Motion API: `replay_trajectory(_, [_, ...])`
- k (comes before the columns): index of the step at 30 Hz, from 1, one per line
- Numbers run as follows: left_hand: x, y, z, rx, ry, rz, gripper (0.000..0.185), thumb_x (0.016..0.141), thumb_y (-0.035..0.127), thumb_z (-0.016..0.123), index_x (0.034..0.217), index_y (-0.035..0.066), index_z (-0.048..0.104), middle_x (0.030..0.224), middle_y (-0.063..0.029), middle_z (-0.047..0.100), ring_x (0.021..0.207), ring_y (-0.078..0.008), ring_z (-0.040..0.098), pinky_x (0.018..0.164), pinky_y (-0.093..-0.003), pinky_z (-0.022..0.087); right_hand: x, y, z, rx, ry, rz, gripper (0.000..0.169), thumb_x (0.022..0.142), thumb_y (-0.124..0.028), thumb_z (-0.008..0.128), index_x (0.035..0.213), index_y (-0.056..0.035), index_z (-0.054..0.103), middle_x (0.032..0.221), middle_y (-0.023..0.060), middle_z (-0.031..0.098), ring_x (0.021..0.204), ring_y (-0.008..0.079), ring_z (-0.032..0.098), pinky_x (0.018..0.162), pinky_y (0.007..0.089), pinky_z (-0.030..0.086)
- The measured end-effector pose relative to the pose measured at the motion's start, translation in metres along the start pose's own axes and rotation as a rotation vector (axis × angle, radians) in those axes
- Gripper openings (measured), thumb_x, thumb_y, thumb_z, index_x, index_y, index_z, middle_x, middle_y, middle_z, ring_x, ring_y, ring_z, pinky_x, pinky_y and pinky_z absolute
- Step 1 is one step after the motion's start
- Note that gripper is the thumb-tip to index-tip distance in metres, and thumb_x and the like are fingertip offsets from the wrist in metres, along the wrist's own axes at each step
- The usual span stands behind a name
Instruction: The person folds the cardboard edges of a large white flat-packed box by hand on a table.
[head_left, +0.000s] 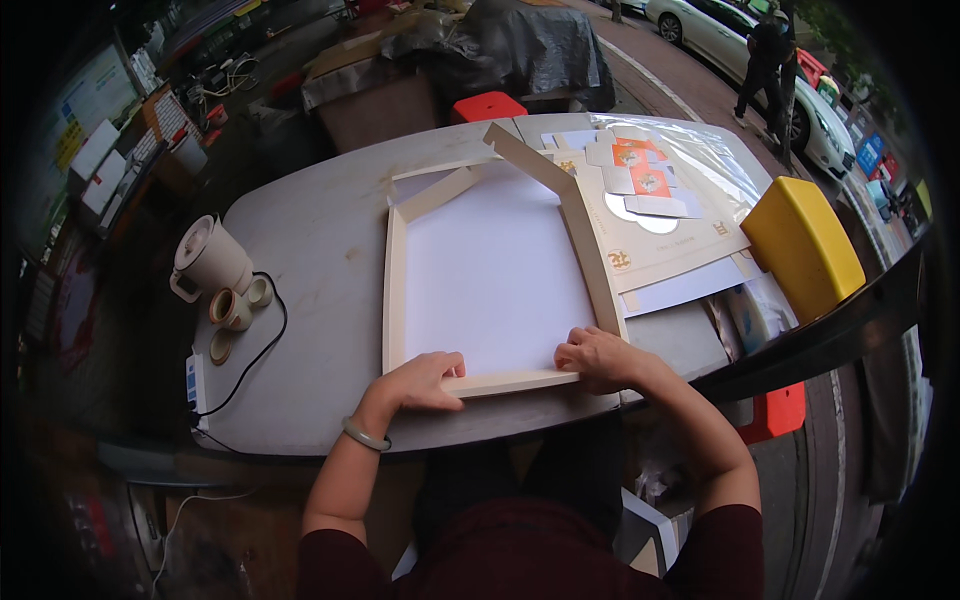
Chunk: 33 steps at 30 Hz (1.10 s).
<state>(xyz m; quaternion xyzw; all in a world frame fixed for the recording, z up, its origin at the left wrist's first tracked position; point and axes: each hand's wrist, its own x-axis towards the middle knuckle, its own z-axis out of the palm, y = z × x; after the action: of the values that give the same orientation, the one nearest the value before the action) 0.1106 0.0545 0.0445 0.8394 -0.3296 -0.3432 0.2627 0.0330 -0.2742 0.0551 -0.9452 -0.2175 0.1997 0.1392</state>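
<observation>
A shallow cardboard box tray (495, 277), cream on its walls and white inside, lies on the table in front of me. Its near wall stands folded up, and both my hands grip it. My left hand (424, 379) pinches the near left corner, thumb outside and fingers inside. At the near right corner, my right hand (600, 360) curls its fingers over the wall; part of that corner is hidden. Toward the far side, a right-hand flap (529, 161) sticks up at an angle and a left flap (442, 193) leans inward.
Printed cardboard sheets (652, 251) and an orange-and-white flat carton (641, 172) lie to the right, near a yellow container (806, 247). An electric kettle (214, 253), small cups (230, 309), a black cord (277, 330) and a power strip (195, 386) occupy the left. A person (766, 71) is beyond the table.
</observation>
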Motion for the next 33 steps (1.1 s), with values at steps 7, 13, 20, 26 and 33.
replay_trajectory(7, [-0.024,0.020,0.024,0.332,0.276,0.038,0.036,0.074,0.021,0.075,0.107,0.007,0.067,0.099,-0.0138,0.063,0.102,-0.0324,0.059,0.089,-0.0398,0.051,-0.015,-0.014,0.024,-0.206,0.200,0.068,0.024,0.086,-0.019,0.069,0.109,-0.0103,0.067,0.107,0.0146,0.061,0.100,0.0326,0.061,0.084,0.0417,0.052])
replay_trajectory(13, [-0.031,0.013,0.034,0.409,0.374,0.096,0.039,0.072,0.016,0.081,0.107,0.011,0.066,0.098,-0.0089,0.059,0.098,-0.0299,0.059,0.084,-0.0406,0.052,-0.015,-0.032,0.025,-0.307,0.349,0.171,0.030,0.083,-0.029,0.076,0.101,-0.0080,0.065,0.105,0.0091,0.063,0.100,0.0307,0.061,0.079,0.0411,0.051])
replay_trajectory(20, [-0.030,0.014,0.032,0.402,0.323,0.082,0.023,0.075,0.018,0.079,0.096,0.013,0.072,0.091,-0.0068,0.067,0.092,-0.0299,0.065,0.079,-0.0421,0.054,0.004,-0.017,0.031,-0.179,0.080,0.189,0.014,0.087,-0.021,0.067,0.094,-0.0092,0.070,0.094,0.0132,0.070,0.092,0.0335,0.069,0.074,0.0446,0.056])
replay_trajectory(26, [-0.028,0.009,0.024,0.355,0.245,0.048,0.023,0.074,0.017,0.081,0.094,0.010,0.073,0.085,-0.0096,0.068,0.089,-0.0327,0.066,0.079,-0.0407,0.054,0.004,-0.019,0.011,-0.132,-0.030,0.114,0.012,0.086,-0.013,0.062,0.088,-0.0060,0.071,0.089,0.0176,0.072,0.086,0.0358,0.072,0.075,0.0449,0.058])
replay_trajectory(33, [-0.053,0.018,0.030,0.682,0.455,0.083,0.024,0.072,0.015,0.082,0.082,0.006,0.063,0.081,-0.0106,0.064,0.083,-0.0325,0.064,0.093,-0.0546,0.048,-0.036,-0.014,0.027,-0.285,0.424,0.003,0.007,0.086,-0.011,0.059,0.085,-0.0052,0.063,0.079,0.0092,0.063,0.082,0.0288,0.068,0.105,0.0515,0.044])
